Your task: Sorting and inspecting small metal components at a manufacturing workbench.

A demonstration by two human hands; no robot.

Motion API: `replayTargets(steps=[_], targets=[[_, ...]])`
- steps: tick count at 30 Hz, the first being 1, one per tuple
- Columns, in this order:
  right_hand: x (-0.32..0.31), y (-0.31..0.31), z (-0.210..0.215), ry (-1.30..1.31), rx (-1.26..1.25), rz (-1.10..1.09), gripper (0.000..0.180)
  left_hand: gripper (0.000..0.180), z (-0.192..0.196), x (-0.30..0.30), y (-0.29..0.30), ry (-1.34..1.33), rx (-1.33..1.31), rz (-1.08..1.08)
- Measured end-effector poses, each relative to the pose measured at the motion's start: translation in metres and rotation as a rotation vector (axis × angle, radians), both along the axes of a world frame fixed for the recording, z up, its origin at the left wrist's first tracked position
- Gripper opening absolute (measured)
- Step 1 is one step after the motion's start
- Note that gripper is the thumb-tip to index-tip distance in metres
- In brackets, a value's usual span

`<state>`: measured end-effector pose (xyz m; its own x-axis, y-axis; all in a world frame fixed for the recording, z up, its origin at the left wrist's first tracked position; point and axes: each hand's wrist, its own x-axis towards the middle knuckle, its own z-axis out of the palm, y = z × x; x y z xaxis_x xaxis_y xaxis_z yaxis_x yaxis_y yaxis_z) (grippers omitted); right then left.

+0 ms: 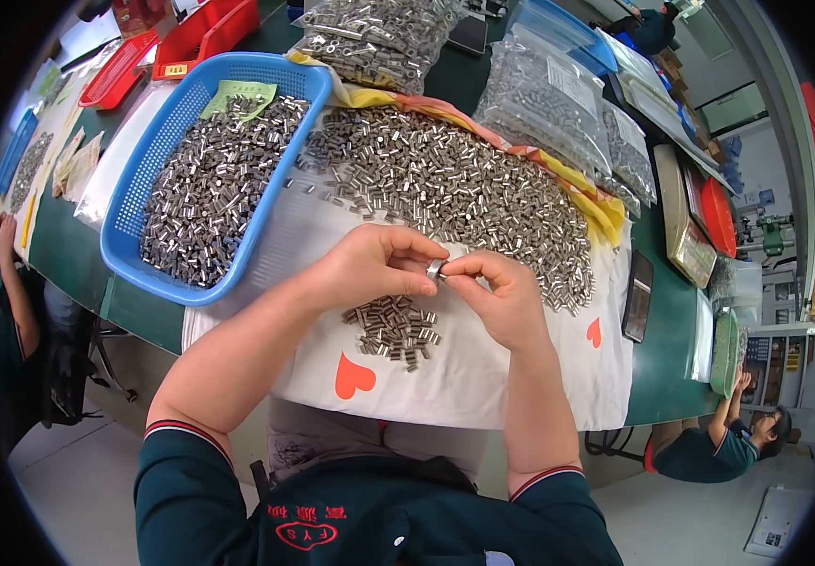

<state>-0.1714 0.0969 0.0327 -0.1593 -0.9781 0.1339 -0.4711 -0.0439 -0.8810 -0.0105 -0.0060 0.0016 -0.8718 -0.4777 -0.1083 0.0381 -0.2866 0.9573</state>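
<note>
Both grips pinch one small metal sleeve (436, 270) between left hand (369, 269) and right hand (502, 297); probably best turned slowly above the sorted pile (393, 328).

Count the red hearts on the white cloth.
2: one red heart near the cloth's front edge below the left hand, one right of the right hand. Others may be hidden under parts.

Worn on the head, looking steeply down and forward over the white cloth (483, 377) on the green table (672, 349). Close above the near edge; fisheye bending far benches toward the rim.
</note>
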Motion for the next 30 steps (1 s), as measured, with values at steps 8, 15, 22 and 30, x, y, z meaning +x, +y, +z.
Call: replayTargets(steps=[8,15,22,30], targets=[[-0.027,-0.002,-0.005,-0.051,0.146,-0.190,0.011,0.035,0.009,0.003,0.009,-0.124,-0.190,-0.206],[-0.011,-0.009,-0.020,0.607,0.059,-0.232,0.009,0.033,0.007,0.003,0.005,-0.115,-0.221,-0.154],[-0.012,-0.003,-0.025,0.683,0.048,-0.213,0.007,0.035,0.002,0.000,-0.001,-0.017,-0.063,-0.019],[0.001,-0.001,-0.011,-0.039,0.038,-0.123,0.009,0.035,-0.006,0.002,-0.004,0.029,0.039,0.012]])
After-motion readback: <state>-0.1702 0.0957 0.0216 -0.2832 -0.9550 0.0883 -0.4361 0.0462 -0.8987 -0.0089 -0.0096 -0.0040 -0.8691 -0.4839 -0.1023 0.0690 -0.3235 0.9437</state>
